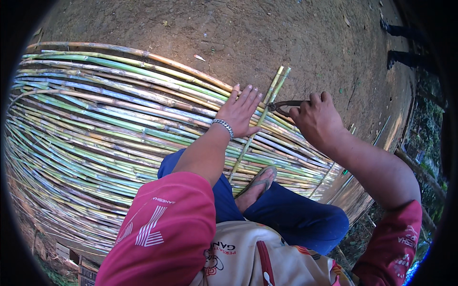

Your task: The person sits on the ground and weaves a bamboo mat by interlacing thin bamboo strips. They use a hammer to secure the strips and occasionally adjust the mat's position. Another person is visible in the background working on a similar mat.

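My left hand (239, 110) lies flat with its fingers spread, pressing on the upper long bamboo poles (152, 97) just left of a thin crosspiece. That green-yellow crosspiece (245, 147), which looks like paired sticks at its far end, runs across the poles. Closed around the handles of dark metal pincers (287, 103) is my right hand (318, 120). The pincers' jaws meet the crosspiece near the outermost poles. What they grip there, perhaps a tie, is too small to make out.
Many poles lie side by side across the brown earth (267, 33). My sandalled foot (257, 188) rests on them beside the crosspiece. A second crosspiece (323, 180) lies nearer the poles' right ends. Another person's dark-clad legs (405, 45) show at the upper right.
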Demonstrator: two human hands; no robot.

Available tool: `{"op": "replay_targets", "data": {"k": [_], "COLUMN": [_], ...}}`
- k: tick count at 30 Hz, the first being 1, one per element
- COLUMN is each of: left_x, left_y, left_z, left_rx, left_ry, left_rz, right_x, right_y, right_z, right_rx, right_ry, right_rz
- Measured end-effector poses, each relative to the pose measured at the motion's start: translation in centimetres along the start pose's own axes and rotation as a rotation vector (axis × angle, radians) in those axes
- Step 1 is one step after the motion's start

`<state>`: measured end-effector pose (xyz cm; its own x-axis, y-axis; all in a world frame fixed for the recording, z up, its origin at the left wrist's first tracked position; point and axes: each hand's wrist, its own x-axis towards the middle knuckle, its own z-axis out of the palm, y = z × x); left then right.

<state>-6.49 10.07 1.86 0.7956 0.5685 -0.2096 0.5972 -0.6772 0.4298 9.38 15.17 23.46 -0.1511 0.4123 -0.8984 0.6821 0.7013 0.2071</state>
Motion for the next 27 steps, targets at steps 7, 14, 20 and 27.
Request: {"op": "replay_targets", "data": {"k": [7, 14, 20, 27], "left_x": [0.3, 0.3, 0.7, 1.4], "left_y": [0.1, -0.1, 0.2, 0.5], "left_z": [0.0, -0.4, -0.4, -1.0], "left_rx": [-0.032, -0.032, -0.056, -0.025], "left_ry": [-0.011, -0.067, -0.102, -0.099], "left_rz": [0.009, -0.011, -0.008, -0.038], "right_x": [0.2, 2.8, 6.9, 8.6], "right_y": [1.3, 5.9, 10.0, 11.4], "right_z": [4.0, 4.9, 9.2, 11.5], "right_rx": [-0.065, 0.055, 0.026, 0.116], "right_ry": [0.141, 0.041, 0.076, 0.135], "right_rz": [0.104, 0.051, -0.056, -0.139]}}
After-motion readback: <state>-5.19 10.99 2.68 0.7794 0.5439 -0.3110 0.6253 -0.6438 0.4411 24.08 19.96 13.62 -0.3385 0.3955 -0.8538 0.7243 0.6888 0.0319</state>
